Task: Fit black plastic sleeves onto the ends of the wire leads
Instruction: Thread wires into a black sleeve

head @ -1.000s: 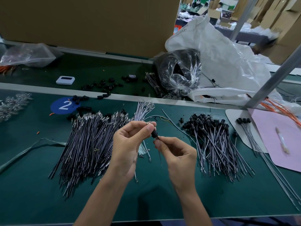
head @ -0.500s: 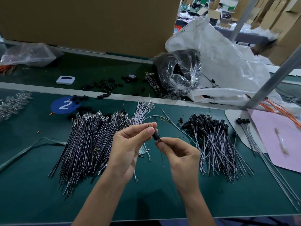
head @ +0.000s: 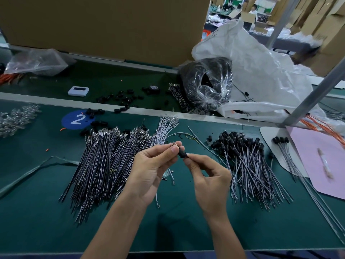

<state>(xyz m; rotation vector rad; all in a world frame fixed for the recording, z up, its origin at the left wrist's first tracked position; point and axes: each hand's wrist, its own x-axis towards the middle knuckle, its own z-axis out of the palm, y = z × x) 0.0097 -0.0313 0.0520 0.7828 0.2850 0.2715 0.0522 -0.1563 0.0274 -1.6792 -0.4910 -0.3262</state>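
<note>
Left hand pinches thin wire lead just below its metal tip, same as 0.5 s ago. Small black plastic sleeve still between both hands' fingertips above green worktop, shifted slightly right. Right hand pinches the sleeve.

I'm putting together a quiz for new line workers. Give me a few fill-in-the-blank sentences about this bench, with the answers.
The blue sticker shows the number ____.
The left hand and right hand pinch a small sleeve coloured ____.
The pile of sleeved leads lies on the person's ____ side.
The paper sheet beyond that pile is ____.
Answers: 2; black; right; pink.
</note>
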